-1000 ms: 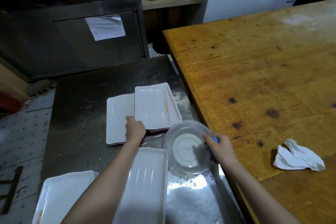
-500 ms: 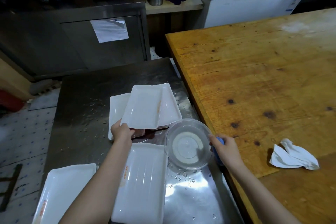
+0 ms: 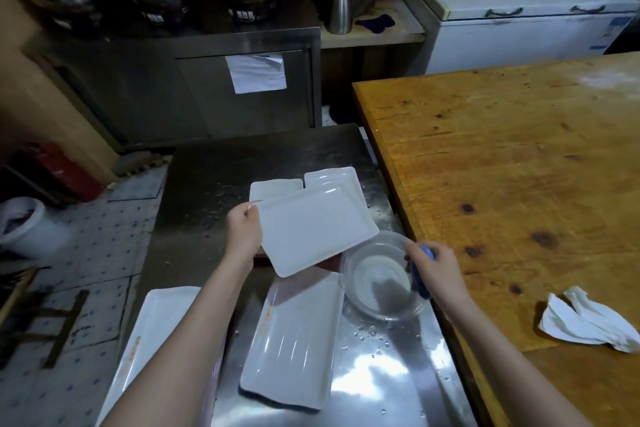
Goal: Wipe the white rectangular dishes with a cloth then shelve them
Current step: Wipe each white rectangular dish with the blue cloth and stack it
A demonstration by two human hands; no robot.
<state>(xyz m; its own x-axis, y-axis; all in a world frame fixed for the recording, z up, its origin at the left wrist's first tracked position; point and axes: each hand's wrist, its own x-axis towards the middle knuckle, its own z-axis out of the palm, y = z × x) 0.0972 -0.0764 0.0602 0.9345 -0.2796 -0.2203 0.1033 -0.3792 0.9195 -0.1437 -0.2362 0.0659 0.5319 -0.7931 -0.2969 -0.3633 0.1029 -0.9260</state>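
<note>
My left hand [image 3: 243, 231] grips the left edge of a white rectangular dish [image 3: 317, 230] and holds it tilted above the steel counter [image 3: 214, 166]. My right hand [image 3: 434, 265] holds a blue cloth [image 3: 420, 279] at the right rim of a clear bowl [image 3: 381, 282]. Behind the lifted dish lie two more white dishes [image 3: 273, 189], partly hidden. Another white dish [image 3: 294, 343] lies in front of it, and one more [image 3: 152, 329] sits at the near left under my forearm.
A large wooden table [image 3: 512, 163] adjoins the counter on the right, with a crumpled white cloth [image 3: 588, 321] on it. Water drops lie on the counter near the bowl. A steel cabinet [image 3: 194, 94] with pots stands behind, and a white freezer [image 3: 519, 31] at the back right.
My left hand has picked the top dish off the far stack, lifted it toward me and turned it. My right hand stays at the bowl's rim with the blue cloth.
</note>
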